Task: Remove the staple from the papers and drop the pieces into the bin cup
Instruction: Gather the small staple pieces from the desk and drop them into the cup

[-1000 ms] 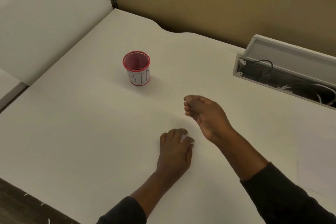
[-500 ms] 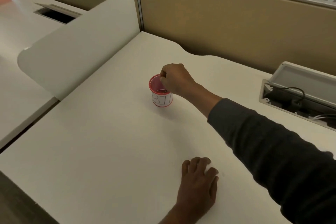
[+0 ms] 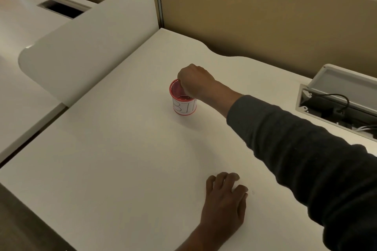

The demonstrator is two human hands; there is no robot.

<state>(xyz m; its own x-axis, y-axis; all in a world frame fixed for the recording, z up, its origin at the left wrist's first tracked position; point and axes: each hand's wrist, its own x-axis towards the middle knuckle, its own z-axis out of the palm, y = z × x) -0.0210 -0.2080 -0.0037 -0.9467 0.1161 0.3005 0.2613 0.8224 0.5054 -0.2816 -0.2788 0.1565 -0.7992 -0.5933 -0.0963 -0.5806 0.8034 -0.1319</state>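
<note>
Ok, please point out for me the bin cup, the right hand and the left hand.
bin cup [image 3: 184, 107]: head view, white label on its side.
right hand [image 3: 193, 80]: head view, back of hand.
left hand [image 3: 224, 206]: head view, back of hand.

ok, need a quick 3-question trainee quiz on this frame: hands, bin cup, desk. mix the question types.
1. True or false: the right hand is over the open mouth of the bin cup.
2. Where is the left hand?
A. gripping the cup
B. palm down on the desk, nearer the person than the cup
C. inside the cable tray
3. Fill in: the cup stands ____ on the desk, its hand-lettered label facing the camera.

Key
1. True. Its fingers curl down at the rim; anything pinched in them is too small to see.
2. B. It rests flat, well apart from the cup.
3. upright
</note>
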